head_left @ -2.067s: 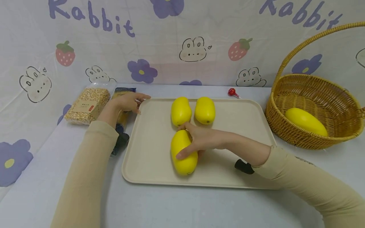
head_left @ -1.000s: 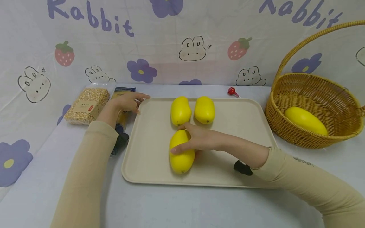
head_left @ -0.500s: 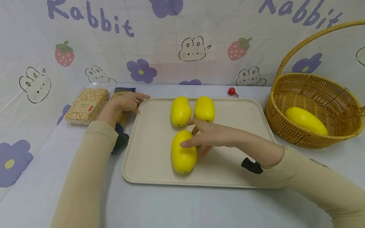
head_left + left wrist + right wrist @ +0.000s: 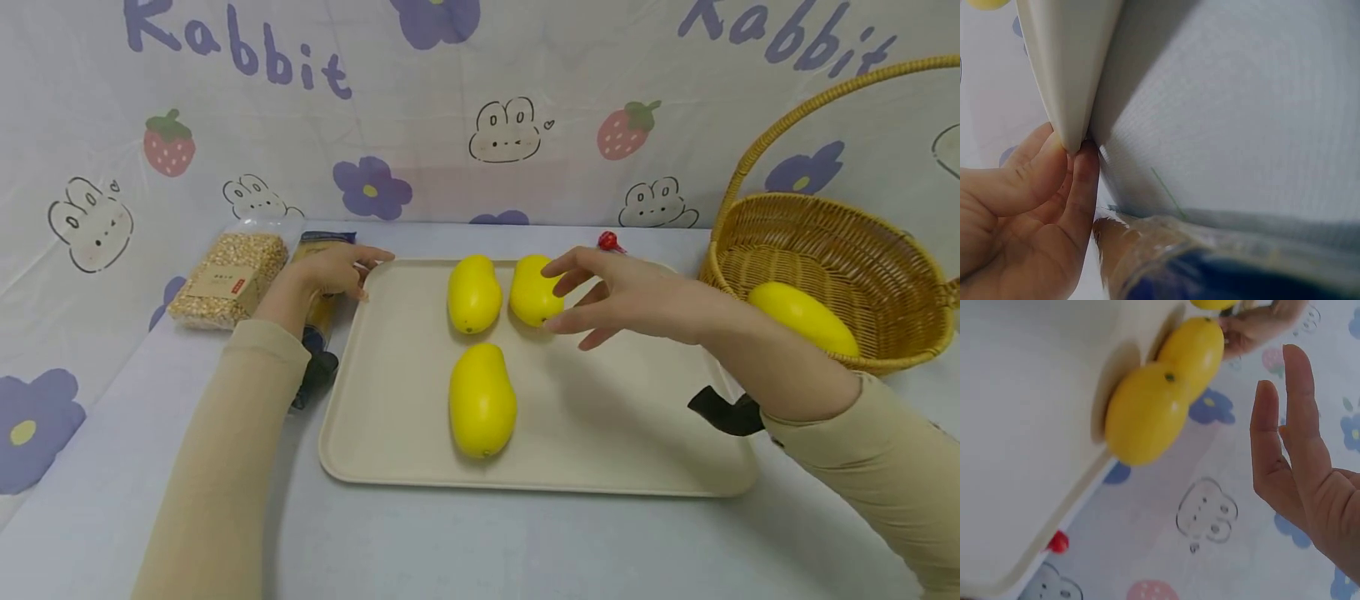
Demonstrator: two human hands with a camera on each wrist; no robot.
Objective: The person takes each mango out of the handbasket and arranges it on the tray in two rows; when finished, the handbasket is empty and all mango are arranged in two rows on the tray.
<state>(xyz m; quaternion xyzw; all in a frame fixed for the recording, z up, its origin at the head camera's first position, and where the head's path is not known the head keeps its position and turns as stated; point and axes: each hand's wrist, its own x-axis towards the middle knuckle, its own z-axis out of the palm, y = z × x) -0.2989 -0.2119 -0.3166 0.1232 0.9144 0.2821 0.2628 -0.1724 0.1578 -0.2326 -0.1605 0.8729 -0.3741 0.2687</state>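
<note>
A beige tray [image 4: 390,400] carries three smooth, oblong yellow fruits, shaped like mangoes. One fruit [image 4: 483,404] lies at the front middle; behind it, a left fruit [image 4: 474,296] and a right fruit [image 4: 529,292] sit side by side. My left hand [image 4: 330,268] is at the tray's far left corner. In the left wrist view, thumb and fingers of the left hand [image 4: 1029,219] pinch the tray corner [image 4: 1071,81]. Over the tray, my right hand [image 4: 630,298] is raised with fingers spread and holds nothing; its fingertips overlap the right back fruit in the head view.
At the right stands a wicker basket [image 4: 862,242] with a tall handle and one yellow fruit [image 4: 806,319] inside. A red lollipop [image 4: 607,242] lies behind the tray. Beside the left forearm are a bag of corn kernels [image 4: 228,279] and a blue-ended packet [image 4: 322,317].
My right hand has let go of the front fruit and moved up and right, away from it. The fruit stays on the tray. The left hand has not moved.
</note>
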